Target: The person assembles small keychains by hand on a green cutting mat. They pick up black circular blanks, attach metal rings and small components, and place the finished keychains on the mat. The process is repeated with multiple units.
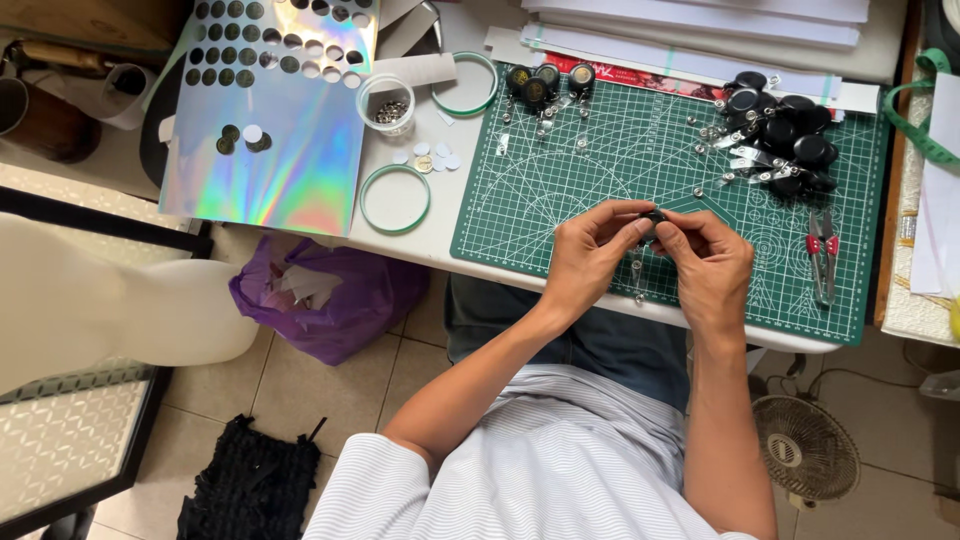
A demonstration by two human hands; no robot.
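Both hands' (650, 262) grip on small round black reel (654, 217)

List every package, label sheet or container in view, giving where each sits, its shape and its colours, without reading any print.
Holographic sticker sheet: left of the green mat, rectangular, rainbow sheen, round holes punched along its top.
Small clear tub: right of the sheet, round, holding small metal parts.
Purple plastic bag: on the floor under the table edge, crumpled, with white scraps inside.
No screens or signs.

White table (430, 235) under green cutting mat (600, 170)
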